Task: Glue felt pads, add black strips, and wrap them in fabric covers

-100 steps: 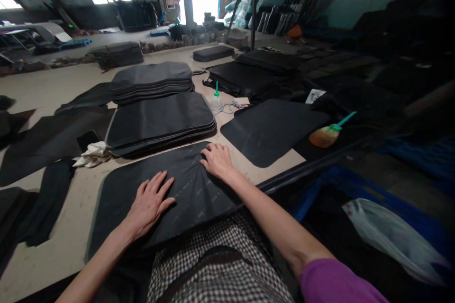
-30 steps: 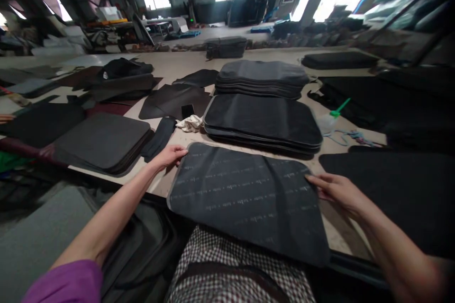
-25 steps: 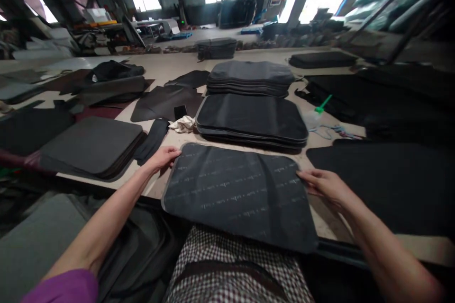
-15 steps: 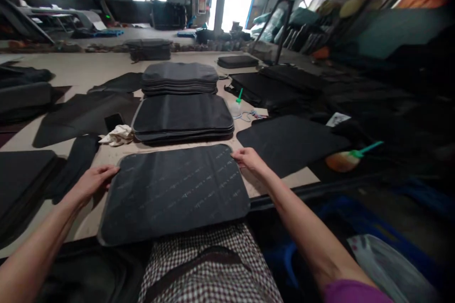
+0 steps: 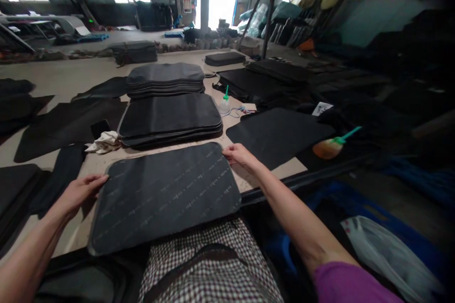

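A dark rounded fabric panel (image 5: 163, 194) with faint printed lines lies flat on the table edge in front of me. My left hand (image 5: 80, 191) grips its left edge, fingers curled around the rim. My right hand (image 5: 237, 154) holds the panel's far right corner, fingers closed on the edge. Just beyond the panel sits a stack of similar dark panels (image 5: 170, 118), with a second stack (image 5: 165, 78) behind it.
A white rag (image 5: 104, 142) and a small black block (image 5: 100, 128) lie left of the stacks. A clear bottle with green nozzle (image 5: 224, 103) stands behind, an orange bottle (image 5: 329, 147) lies right. Dark sheets (image 5: 280, 132) cover the table (image 5: 71, 75); a plastic bag (image 5: 387, 246) lies lower right.
The view has swung from left toward the right. Both hands moved from the panel's top to its left and right edges and keep hold there; the panel has stayed flat.
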The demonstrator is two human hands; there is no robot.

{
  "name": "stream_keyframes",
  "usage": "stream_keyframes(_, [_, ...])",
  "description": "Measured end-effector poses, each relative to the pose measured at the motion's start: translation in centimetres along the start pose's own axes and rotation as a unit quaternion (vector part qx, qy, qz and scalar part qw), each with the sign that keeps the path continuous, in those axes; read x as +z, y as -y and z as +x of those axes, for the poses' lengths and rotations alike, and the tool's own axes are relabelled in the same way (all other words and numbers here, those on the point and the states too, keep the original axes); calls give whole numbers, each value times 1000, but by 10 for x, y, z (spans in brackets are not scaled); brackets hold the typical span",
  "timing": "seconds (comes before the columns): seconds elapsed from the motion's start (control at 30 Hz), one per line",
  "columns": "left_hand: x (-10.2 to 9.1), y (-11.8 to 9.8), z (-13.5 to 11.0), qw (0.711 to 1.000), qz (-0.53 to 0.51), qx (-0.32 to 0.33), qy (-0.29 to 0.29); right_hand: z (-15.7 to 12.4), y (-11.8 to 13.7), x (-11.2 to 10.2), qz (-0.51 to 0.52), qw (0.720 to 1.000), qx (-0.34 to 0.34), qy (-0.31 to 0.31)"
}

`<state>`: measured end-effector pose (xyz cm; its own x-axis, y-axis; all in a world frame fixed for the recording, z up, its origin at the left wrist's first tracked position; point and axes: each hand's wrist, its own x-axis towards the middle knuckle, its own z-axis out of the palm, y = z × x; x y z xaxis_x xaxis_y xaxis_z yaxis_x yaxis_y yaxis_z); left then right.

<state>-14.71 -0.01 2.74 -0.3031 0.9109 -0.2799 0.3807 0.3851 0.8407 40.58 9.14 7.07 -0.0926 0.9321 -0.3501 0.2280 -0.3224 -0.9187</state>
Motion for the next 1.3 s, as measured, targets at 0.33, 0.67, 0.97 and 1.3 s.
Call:
stream_keyframes(0.33, [8, -20, -13, 996, -86, -10, 25, 11, -11, -1, -31, 999, -26, 19])
stream_keyframes(0.67, [5, -18, -13, 993, -109, -7, 43, 4, -10, 2, -66, 996, -57, 23])
stream_keyframes(0.97, [16, -31, -1, 999, -9, 29, 22, -7, -22, -4, -150, 978, -143, -11])
stream_keyframes(1.3, [30, -11, -17, 977, -58, 153, -136, -42, -40, 6, -188, 938, -251, -149])
